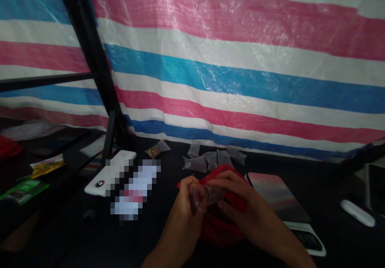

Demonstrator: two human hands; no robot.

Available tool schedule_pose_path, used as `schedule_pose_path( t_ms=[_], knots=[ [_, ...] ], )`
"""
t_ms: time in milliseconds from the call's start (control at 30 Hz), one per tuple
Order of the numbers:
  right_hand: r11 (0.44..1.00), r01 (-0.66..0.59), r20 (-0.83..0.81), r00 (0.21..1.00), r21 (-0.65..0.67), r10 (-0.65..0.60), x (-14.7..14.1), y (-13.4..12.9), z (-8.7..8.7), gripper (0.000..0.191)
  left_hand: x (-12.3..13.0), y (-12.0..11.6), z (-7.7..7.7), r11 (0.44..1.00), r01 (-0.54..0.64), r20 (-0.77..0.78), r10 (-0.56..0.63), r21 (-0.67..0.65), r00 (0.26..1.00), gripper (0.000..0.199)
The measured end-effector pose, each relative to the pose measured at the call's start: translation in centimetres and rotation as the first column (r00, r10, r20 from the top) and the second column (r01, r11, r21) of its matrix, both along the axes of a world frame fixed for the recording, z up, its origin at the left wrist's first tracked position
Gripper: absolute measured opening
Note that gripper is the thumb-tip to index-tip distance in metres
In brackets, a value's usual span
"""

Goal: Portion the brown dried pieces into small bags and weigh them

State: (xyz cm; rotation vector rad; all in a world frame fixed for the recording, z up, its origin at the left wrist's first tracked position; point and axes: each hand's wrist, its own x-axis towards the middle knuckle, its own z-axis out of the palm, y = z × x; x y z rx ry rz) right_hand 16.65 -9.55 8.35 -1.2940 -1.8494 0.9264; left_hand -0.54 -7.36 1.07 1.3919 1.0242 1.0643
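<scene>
A small clear plastic bag (197,198) is held in my left hand (186,204), its fingers curled round it. My right hand (240,198) is beside it, thumb and fingers closed on a small clear packet (214,194). Both hands are over a red bag (221,232), whose dark opening shows below my right fingers. Beyond the hands, several small clear bags (195,164) lie on the black table. Further left rests a clear zip bag of small brown pieces (155,151).
On the left are a white device (116,172), a blurred-out sheet (136,192) and green and yellow packets (25,191). To the right lie a flat pad on a white scale (319,242) and a white oblong object (357,213). A striped sheet (240,71) hangs behind.
</scene>
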Motion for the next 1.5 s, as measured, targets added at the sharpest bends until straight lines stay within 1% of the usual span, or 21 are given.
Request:
schedule_pose_path(
  t_ms=[167, 300, 367, 467, 533, 600, 700, 800, 867, 900, 967, 1033, 1100, 1133, 1167, 1200, 1233, 1300, 1400, 1467, 1500],
  knots=[
    [0.998, 0.017, 0.108, 0.994, 0.063, -0.024, -1.2, -0.3, -0.3, 0.047, -0.2, -0.3, -1.2, 0.999, 0.023, -0.030, -0.022, 0.027, 0.999, 0.039],
    [0.994, 0.013, 0.154, 0.988, 0.108, -0.030, -1.9, -0.4, -0.3, 0.045, -0.3, -0.5, -1.2, 0.999, 0.041, -0.032, -0.040, 0.017, 0.999, 0.040],
    [0.996, 0.002, 0.154, 0.988, 0.094, -0.016, -2.0, -0.4, -0.2, 0.044, -0.2, -0.5, -1.1, 1.000, 0.031, -0.005, -0.030, 0.001, 1.000, 0.040],
    [0.999, 0.005, 0.133, 0.991, 0.033, -0.009, -1.8, -0.5, 0.1, 0.042, 0.0, -0.5, -1.0, 1.000, 0.006, 0.020, -0.007, 0.011, 1.000, 0.039],
    [0.999, 0.040, 0.121, 0.992, 0.024, -0.042, -1.4, -0.5, 0.4, 0.038, 0.0, -0.5, -0.8, 1.000, -0.024, 0.001, 0.024, 0.007, 1.000, 0.038],
    [0.996, 0.079, 0.131, 0.988, 0.032, -0.082, -0.9, -0.5, 0.5, 0.031, -0.3, -0.4, -0.5, 0.996, -0.083, -0.060, 0.084, 0.017, 0.995, 0.038],
    [0.994, 0.106, 0.222, 0.970, 0.006, -0.104, -0.1, -0.3, -0.1, 0.025, -0.8, -0.3, -0.2, 0.979, -0.176, -0.192, 0.193, 0.102, 0.962, 0.043],
    [0.993, 0.116, 0.373, 0.922, -0.010, -0.104, 0.6, -0.3, -1.3, 0.028, -1.2, -0.2, -0.4, 0.970, -0.197, -0.258, 0.229, 0.144, 0.939, 0.040],
    [0.993, 0.116, 0.449, 0.887, 0.010, -0.108, 1.0, -0.5, -1.7, 0.033, -1.3, -0.2, -0.7, 0.963, -0.231, -0.245, 0.259, 0.138, 0.934, 0.042],
    [0.993, 0.114, 0.469, 0.876, 0.029, -0.114, 1.1, -0.6, -1.6, 0.035, -1.4, -0.2, -0.8, 0.957, -0.256, -0.229, 0.282, 0.138, 0.932, 0.046],
    [0.991, 0.104, 0.483, 0.866, 0.082, -0.131, 0.8, -0.5, -0.8, 0.039, -1.7, -0.4, -0.9, 0.948, -0.283, -0.201, 0.308, 0.144, 0.930, 0.054],
    [0.984, 0.096, 0.498, 0.852, 0.152, -0.160, -0.1, 0.2, 0.7, 0.039, -2.0, -0.5, -0.8, 0.955, -0.260, -0.181, 0.283, 0.140, 0.942, 0.052],
    [0.966, 0.104, 0.548, 0.807, 0.236, -0.220, -1.6, 1.8, 2.1, 0.035, -2.2, -0.3, -0.6, 0.965, -0.229, -0.159, 0.247, 0.126, 0.956, 0.037],
    [0.965, 0.084, 0.609, 0.761, 0.247, -0.222, -2.5, 2.8, 2.5, 0.032, -2.3, -0.2, -0.5, 0.967, -0.224, -0.152, 0.241, 0.119, 0.958, 0.028],
    [0.975, 0.056, 0.697, 0.691, 0.215, -0.193, -3.4, 3.9, 2.7, 0.030, -2.4, 0.0, -0.4, 0.966, -0.232, -0.146, 0.247, 0.114, 0.958, 0.021],
    [0.991, 0.027, 0.791, 0.600, 0.130, -0.120, -4.2, 5.1, 2.6, 0.028, -2.6, 0.1, -0.4, 0.964, -0.243, -0.141, 0.257, 0.110, 0.956, 0.017],
    [0.997, 0.021, 0.822, 0.564, 0.077, -0.075, -4.9, 6.1, 2.3, 0.023, -2.7, 0.3, -0.4, 0.961, -0.254, -0.136, 0.267, 0.105, 0.954, 0.016],
    [0.999, 0.037, 0.854, 0.519, 0.030, -0.045, -5.8, 7.9, 1.1, 0.018, -3.1, 0.7, -0.6, 0.959, -0.270, -0.118, 0.280, 0.091, 0.953, 0.021],
    [0.998, 0.049, 0.872, 0.488, 0.028, -0.048, -6.1, 9.4, -0.9, 0.017, -3.8, 1.1, -1.2, 0.963, -0.261, -0.088, 0.267, 0.070, 0.960, 0.030],
    [0.998, 0.049, 0.871, 0.488, 0.042, -0.060, -6.0, 9.7, -1.7, 0.016, -4.2, 1.3, -1.5, 0.963, -0.261, -0.071, 0.266, 0.065, 0.961, 0.035],
    [0.998, 0.047, 0.868, 0.492, 0.049, -0.066, -5.8, 9.7, -1.9, 0.016, -4.3, 1.3, -1.6, 0.962, -0.265, -0.061, 0.269, 0.067, 0.961, 0.037]
  ],
)
